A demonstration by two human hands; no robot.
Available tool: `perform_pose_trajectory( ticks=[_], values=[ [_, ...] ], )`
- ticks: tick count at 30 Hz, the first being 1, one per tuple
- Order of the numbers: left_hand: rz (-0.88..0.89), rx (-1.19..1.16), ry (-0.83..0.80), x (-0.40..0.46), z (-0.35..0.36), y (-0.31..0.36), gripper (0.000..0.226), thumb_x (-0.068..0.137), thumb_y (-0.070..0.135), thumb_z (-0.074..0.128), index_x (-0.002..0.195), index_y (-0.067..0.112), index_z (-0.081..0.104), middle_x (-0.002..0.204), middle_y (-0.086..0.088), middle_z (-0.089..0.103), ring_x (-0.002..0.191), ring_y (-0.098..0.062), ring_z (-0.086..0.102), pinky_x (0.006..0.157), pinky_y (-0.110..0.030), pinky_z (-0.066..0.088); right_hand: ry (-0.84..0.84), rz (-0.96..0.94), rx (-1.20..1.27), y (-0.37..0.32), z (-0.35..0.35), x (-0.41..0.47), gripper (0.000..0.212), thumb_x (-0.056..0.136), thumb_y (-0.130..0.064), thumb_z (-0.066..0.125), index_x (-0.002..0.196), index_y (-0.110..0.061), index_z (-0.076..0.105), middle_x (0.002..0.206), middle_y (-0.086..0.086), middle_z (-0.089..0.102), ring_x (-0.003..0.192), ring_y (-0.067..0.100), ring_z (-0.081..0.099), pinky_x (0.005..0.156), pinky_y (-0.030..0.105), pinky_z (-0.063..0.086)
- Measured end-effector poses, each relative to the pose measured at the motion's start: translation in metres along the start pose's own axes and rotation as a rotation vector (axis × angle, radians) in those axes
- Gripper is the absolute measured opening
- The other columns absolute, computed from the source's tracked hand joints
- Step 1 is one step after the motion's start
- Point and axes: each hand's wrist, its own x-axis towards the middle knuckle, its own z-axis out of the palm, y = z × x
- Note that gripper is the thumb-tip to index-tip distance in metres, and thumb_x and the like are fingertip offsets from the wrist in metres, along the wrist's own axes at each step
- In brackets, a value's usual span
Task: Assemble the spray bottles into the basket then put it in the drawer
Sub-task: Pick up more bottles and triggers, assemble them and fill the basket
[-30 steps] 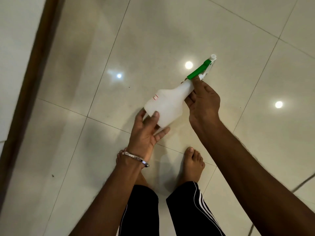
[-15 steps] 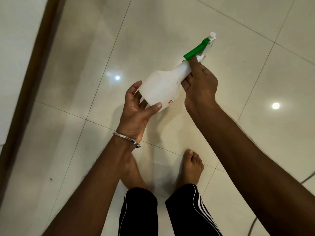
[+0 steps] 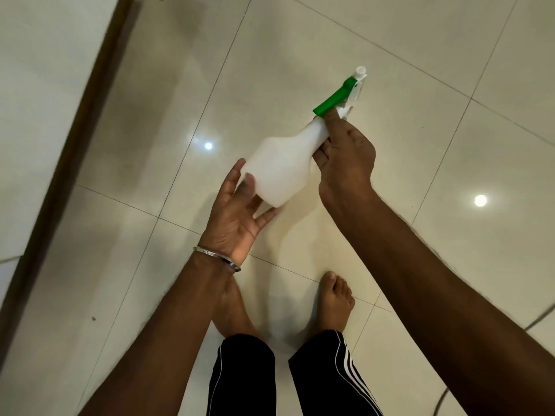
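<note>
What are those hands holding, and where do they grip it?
A spray bottle: the right hand grips its neck, the left hand cups its base.

Your arms bare; silver bangle (image 3: 216,259) on left wrist; black trousers (image 3: 327,376), white side stripes; feet bare.

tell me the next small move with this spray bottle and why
Probably give the spray head another turn. The right hand grips the neck of the white bottle just below it, and the left hand steadies the base. No basket or drawer is in view yet.
</note>
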Motion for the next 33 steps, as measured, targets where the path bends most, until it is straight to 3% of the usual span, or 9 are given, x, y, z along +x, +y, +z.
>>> perform_pose_trajectory(
  ticks=[2,4,8,12,15,19,25,30,33],
  values=[
    [-0.181,-0.08,0.057,-0.002,0.001,0.006,0.073,0.078,0.063,0.053,0.136,0.018,0.047,0.135,-0.011,0.056,0.12,-0.036,0.057,0.095,-0.056,0.049,-0.019,-0.006,-0.017,0.0,0.004,-0.007,0.015,0.087,-0.014,0.075,0.073,-0.017,0.075,0.086,0.008,0.075,0.086,0.022,0.072,0.081,0.037,0.062],
    [-0.261,-0.052,0.051,-0.007,0.005,0.01,0.075,0.083,0.068,0.043,0.137,0.016,0.045,0.136,-0.018,0.055,0.116,-0.041,0.059,0.09,-0.052,0.053,-0.028,-0.011,-0.041,-0.001,0.008,-0.014,0.01,0.087,-0.016,0.075,0.078,-0.018,0.075,0.089,0.006,0.076,0.09,0.022,0.073,0.081,0.036,0.062],
    [-0.019,0.074,0.042,-0.021,0.015,0.015,0.054,0.083,0.024,0.063,0.133,0.018,0.044,0.136,-0.01,0.052,0.119,-0.034,0.057,0.083,-0.047,0.058,0.024,-0.016,-0.061,-0.012,0.016,-0.025,0.006,0.086,-0.017,0.076,0.08,-0.015,0.074,0.085,0.005,0.075,0.084,0.019,0.072,0.08,0.035,0.062],
    [0.139,0.242,0.048,-0.036,0.023,0.026,0.071,0.072,-0.002,0.072,0.13,0.026,0.042,0.13,0.0,0.051,0.12,-0.023,0.054,0.082,-0.042,0.059,0.06,-0.025,-0.123,-0.026,0.024,-0.043,0.009,0.084,-0.02,0.078,0.082,-0.012,0.075,0.083,0.004,0.076,0.081,0.017,0.073,0.079,0.032,0.061],
    [0.032,0.101,-0.035,-0.047,0.025,0.035,0.07,0.075,0.003,0.072,0.135,0.023,0.043,0.139,-0.007,0.046,0.124,-0.032,0.053,0.088,-0.05,0.054,-0.003,-0.016,-0.123,-0.044,0.03,-0.058,0.021,0.083,-0.025,0.079,0.098,-0.009,0.075,0.101,0.01,0.077,0.099,0.024,0.073,0.09,0.039,0.06],
    [-0.06,-0.044,-0.126,-0.061,0.026,0.052,0.082,0.062,0.017,0.086,0.135,0.02,0.047,0.139,-0.009,0.051,0.122,-0.035,0.056,0.089,-0.053,0.052,-0.237,0.034,-0.098,-0.068,0.035,-0.078,0.016,0.091,-0.023,0.071,0.103,-0.014,0.074,0.118,0.015,0.072,0.113,0.028,0.069,0.097,0.042,0.056],
    [-0.205,-0.267,-0.205,-0.089,0.035,0.076,0.072,0.056,0.028,0.089,0.121,0.014,0.061,0.138,-0.018,0.05,0.129,-0.041,0.045,0.078,-0.043,0.058,-0.478,0.201,-0.196,-0.087,0.03,-0.105,0.059,0.097,-0.057,0.043,0.136,-0.014,0.058,0.132,0.007,0.067,0.124,0.022,0.062,0.112,0.046,0.043],
    [-0.21,-0.251,-0.298,-0.111,0.048,0.097,0.061,0.063,0.036,0.084,0.118,0.019,0.065,0.134,-0.017,0.055,0.124,-0.043,0.048,0.078,-0.039,0.058,-0.588,0.232,-0.456,-0.094,0.032,-0.138,0.049,0.098,-0.058,0.043,0.128,-0.026,0.065,0.126,-0.001,0.07,0.121,0.021,0.063,0.107,0.044,0.048],
    [-0.176,-0.265,-0.282,-0.124,0.049,0.115,0.053,0.072,0.037,0.077,0.119,0.017,0.065,0.133,-0.017,0.056,0.126,-0.042,0.049,0.086,-0.045,0.057,-0.628,0.252,-0.46,-0.102,0.041,-0.158,0.043,0.097,-0.053,0.049,0.129,-0.029,0.065,0.129,0.0,0.069,0.124,0.026,0.062,0.103,0.044,0.052]
  ],
)
